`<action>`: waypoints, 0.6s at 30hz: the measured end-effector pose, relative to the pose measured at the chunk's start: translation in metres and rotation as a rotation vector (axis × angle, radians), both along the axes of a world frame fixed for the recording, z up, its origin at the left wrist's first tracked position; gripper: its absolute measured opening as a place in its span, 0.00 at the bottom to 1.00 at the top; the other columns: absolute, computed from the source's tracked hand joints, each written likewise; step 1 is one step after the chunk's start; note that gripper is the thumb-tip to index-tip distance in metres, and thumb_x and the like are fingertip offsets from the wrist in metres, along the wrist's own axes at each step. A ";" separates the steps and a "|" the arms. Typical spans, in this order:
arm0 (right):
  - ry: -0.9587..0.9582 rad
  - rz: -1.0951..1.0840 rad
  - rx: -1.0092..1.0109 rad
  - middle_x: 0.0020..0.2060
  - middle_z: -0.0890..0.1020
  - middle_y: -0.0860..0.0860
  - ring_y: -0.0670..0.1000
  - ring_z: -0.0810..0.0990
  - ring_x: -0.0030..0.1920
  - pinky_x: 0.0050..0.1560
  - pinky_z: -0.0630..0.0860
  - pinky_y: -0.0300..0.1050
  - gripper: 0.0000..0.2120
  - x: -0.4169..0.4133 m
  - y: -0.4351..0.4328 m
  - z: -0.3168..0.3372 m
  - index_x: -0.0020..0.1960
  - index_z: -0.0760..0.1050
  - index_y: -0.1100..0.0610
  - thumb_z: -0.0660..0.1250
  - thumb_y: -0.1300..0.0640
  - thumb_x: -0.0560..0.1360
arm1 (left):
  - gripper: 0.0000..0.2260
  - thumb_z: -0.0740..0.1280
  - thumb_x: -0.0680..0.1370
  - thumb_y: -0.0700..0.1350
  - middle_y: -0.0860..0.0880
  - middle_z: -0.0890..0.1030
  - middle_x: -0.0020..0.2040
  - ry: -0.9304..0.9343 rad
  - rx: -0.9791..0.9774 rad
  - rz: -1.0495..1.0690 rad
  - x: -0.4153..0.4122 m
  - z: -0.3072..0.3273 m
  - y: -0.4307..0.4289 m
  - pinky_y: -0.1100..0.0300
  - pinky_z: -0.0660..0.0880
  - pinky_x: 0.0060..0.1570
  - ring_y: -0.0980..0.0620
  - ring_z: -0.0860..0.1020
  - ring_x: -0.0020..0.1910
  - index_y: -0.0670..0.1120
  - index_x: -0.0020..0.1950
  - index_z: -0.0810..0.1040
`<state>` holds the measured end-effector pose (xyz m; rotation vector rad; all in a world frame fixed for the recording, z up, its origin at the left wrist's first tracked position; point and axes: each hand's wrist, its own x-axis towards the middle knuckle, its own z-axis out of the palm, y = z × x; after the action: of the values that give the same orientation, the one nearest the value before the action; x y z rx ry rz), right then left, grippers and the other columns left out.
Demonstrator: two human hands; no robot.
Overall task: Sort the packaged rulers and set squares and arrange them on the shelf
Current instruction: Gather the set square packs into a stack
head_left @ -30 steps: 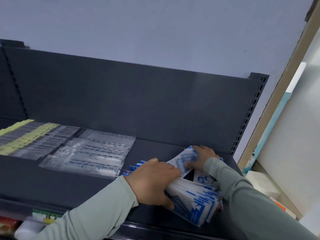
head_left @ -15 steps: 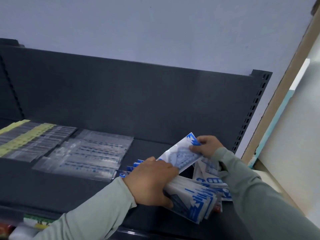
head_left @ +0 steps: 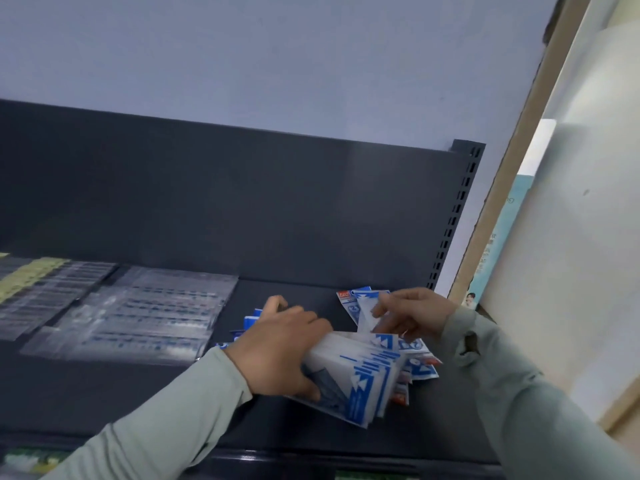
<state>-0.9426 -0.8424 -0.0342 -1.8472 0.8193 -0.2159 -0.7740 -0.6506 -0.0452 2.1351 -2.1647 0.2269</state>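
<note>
**Shelf sort: part done, right-hand end not yet in order**

Finding 1, completed work. On the left part of the dark shelf [head_left: 104,393], 2 groups lie flat in overlapping rows: yellow-headed packs [head_left: 24,282] at the far left and clear ruler packs [head_left: 138,313] just beside them. Both look arranged, though blur prevents a count.

Finding 2, work in hand. The left hand [head_left: 280,351] is curled round a thick stack of blue-and-white packets [head_left: 356,375], thumb at its near edge and fingers over the top, and holds it tilted at the right part of the shelf. The right hand [head_left: 412,313] pinches a single packet [head_left: 367,306] between thumb and fingertips, raised just behind the stack. A red-labelled packet edge shows directly behind it; I cannot tell whether the same pinch takes it in.

Finding 3, outstanding. Loose packets [head_left: 419,362] lie fanned and crooked under the right wrist, touching the stack. A few blue packet corners [head_left: 251,322] show behind the left hand. Neither forms a row.

Assessment. I judge the task past its midpoint: 2 product groups are placed and 1 mixed pile remains. Left to do, in my judgement: separate the blue-and-white packets from the red-labelled ones, square up the stack and lay it in the bare stretch beside the clear packs. The slippery film makes a spill from the stack a fair risk.
</note>
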 end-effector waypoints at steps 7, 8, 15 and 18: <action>0.652 -0.125 -0.625 0.63 0.70 0.54 0.57 0.69 0.65 0.63 0.70 0.50 0.44 0.017 0.000 -0.031 0.72 0.61 0.48 0.69 0.31 0.62 | 0.21 0.68 0.70 0.57 0.56 0.70 0.51 -0.008 0.094 -0.070 -0.010 0.003 0.007 0.54 0.46 0.65 0.55 0.71 0.54 0.54 0.59 0.68; 0.670 -0.124 -0.643 0.65 0.69 0.55 0.57 0.68 0.66 0.64 0.69 0.50 0.45 0.018 0.001 -0.029 0.73 0.60 0.48 0.69 0.31 0.63 | 0.21 0.69 0.69 0.57 0.57 0.70 0.51 -0.002 0.097 -0.074 -0.010 0.003 0.008 0.55 0.48 0.65 0.56 0.71 0.54 0.54 0.59 0.68; 0.545 -0.255 -0.512 0.63 0.75 0.54 0.57 0.74 0.61 0.64 0.71 0.52 0.30 0.021 -0.005 -0.028 0.64 0.72 0.45 0.59 0.29 0.68 | 0.21 0.68 0.69 0.58 0.57 0.70 0.52 0.019 0.085 -0.077 -0.007 -0.002 0.010 0.57 0.59 0.60 0.57 0.70 0.53 0.56 0.59 0.68; 0.543 -0.288 -0.539 0.61 0.76 0.52 0.55 0.77 0.57 0.55 0.72 0.43 0.24 0.020 -0.007 -0.027 0.64 0.71 0.47 0.64 0.39 0.71 | 0.22 0.68 0.69 0.58 0.57 0.70 0.52 0.023 0.104 -0.073 -0.007 -0.002 0.009 0.56 0.61 0.59 0.56 0.71 0.53 0.56 0.60 0.68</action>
<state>-0.9226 -0.8493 -0.0611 -2.3281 1.5221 -0.1194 -0.7809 -0.6415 -0.0468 2.0938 -2.2844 0.0862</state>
